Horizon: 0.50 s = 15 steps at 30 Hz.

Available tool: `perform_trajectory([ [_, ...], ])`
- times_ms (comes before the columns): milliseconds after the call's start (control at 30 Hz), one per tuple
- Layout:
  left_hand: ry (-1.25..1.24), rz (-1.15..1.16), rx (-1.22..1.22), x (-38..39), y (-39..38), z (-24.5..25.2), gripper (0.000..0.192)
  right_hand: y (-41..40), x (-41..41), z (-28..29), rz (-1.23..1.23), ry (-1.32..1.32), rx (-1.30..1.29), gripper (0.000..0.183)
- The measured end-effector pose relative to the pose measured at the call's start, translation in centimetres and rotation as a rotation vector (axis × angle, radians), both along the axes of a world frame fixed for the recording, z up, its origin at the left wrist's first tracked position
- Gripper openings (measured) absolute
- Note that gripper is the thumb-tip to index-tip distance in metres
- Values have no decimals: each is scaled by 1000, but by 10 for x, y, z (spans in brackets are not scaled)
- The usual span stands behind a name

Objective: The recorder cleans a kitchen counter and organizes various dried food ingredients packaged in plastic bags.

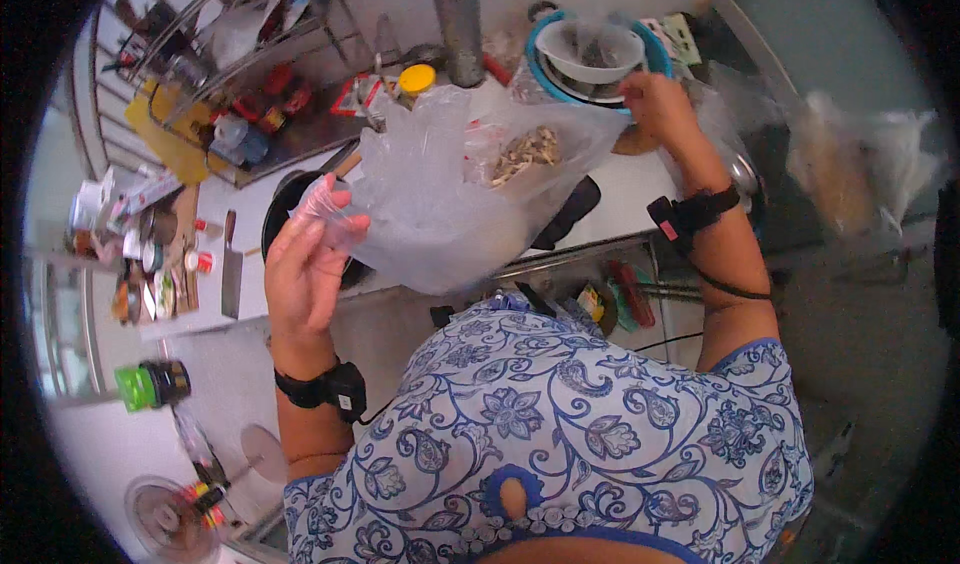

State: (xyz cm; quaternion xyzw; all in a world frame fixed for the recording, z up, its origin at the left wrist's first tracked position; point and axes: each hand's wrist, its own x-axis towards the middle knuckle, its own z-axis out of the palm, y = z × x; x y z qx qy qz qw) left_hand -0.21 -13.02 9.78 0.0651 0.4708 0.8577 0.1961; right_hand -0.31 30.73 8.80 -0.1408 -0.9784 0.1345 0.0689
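A large clear plastic bag (442, 204) is spread between my two hands above the white counter. My left hand (304, 256) pinches its gathered left edge between thumb and fingers. At the far right, my right hand (664, 110) has its fingers closed at the bag's other edge, close to the rim of a blue basin (666, 57). Small pale-brown dried pieces (527, 155) show in or through the bag, beside film with red print; I cannot tell which layer holds them. A white plastic bowl (555, 50) sits within the basin. The bag partly covers a black pan (281, 204).
A cleaver (232, 279) lies on the counter's left side, near a small white jar (199, 261). A metal rack (225, 76) stands at the back left. A grey pipe (457, 23) rises behind the bag. Another plastic bag (847, 166) is at right.
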Motion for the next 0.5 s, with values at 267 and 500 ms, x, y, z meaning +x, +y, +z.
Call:
perform_trajectory([
  [267,59,-26,-27,19,89,31,49,-15,-8,-26,341,-276,319,16],
  [500,50,-83,3,19,95,31,46,11,1,-56,261,-497,669,16],
])
